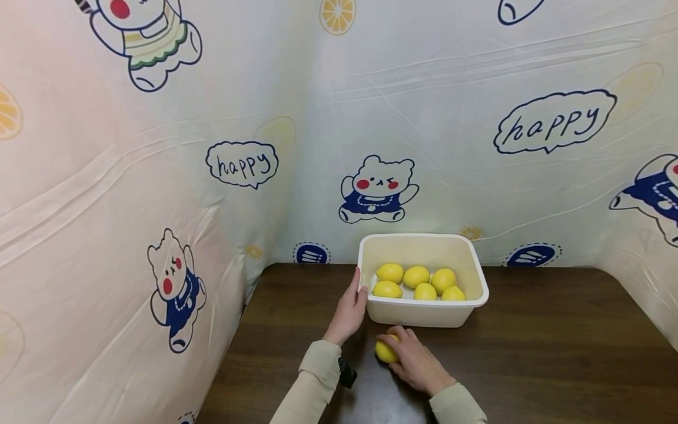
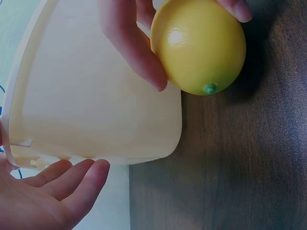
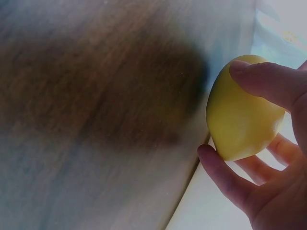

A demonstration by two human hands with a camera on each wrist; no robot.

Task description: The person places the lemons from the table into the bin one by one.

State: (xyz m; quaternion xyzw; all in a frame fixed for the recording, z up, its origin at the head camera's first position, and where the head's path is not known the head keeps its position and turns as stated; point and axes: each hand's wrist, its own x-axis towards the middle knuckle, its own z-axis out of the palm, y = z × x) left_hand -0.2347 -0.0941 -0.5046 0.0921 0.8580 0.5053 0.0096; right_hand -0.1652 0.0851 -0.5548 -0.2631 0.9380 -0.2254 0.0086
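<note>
A yellow lemon (image 1: 386, 349) is gripped in my right hand (image 1: 415, 359), just in front of a white plastic bin (image 1: 418, 315). The right wrist view shows the thumb on one side of that lemon (image 3: 244, 115) and fingers on the other. A small green tip marks the lemon (image 2: 199, 48) in the left wrist view. My left hand (image 1: 349, 311) holds the bin at its front left corner, thumb by the rim and fingers along the side wall (image 2: 96, 110). Several more lemons (image 1: 416, 277) lie inside the bin.
The bin stands on a dark brown wooden table (image 1: 556, 347), near its back edge. Behind and to the left hangs a pale cloth (image 1: 445, 129) printed with cartoon bears and the word "happy". A black device (image 1: 346, 373) sits at the left wrist.
</note>
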